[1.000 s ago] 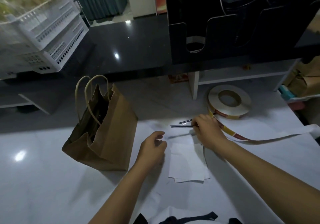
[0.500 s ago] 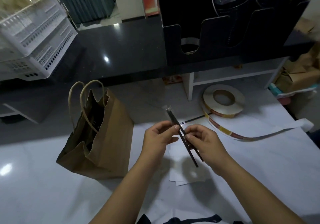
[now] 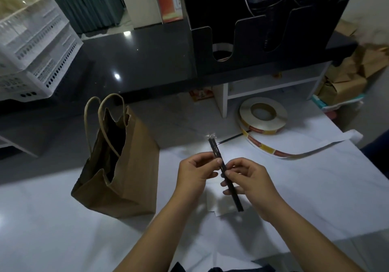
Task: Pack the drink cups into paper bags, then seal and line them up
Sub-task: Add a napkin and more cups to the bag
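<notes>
A brown paper bag [image 3: 128,166] with twisted handles stands open on the white counter [image 3: 294,198], left of my hands; its inside is dark and I cannot see what it holds. Above the counter, both hands hold a pair of black wrapped straws [image 3: 224,170] slanting from upper left to lower right. My left hand [image 3: 194,173] pinches them near the upper part. My right hand [image 3: 247,179] pinches them just below. A roll of sticker labels [image 3: 263,119] lies at the back right, its strip trailing rightwards.
Another black straw [image 3: 231,138] lies on the counter near the roll. White paper sheets [image 3: 216,206] lie under my hands. A black cup-and-lid dispenser [image 3: 263,25] stands on the dark upper ledge. White perforated baskets [image 3: 35,57] sit at the left, crumpled brown bags [image 3: 345,78] at the far right.
My right hand picked the straws up off the counter. Both hands brought them together above the paper sheets and now hold them a little higher and closer.
</notes>
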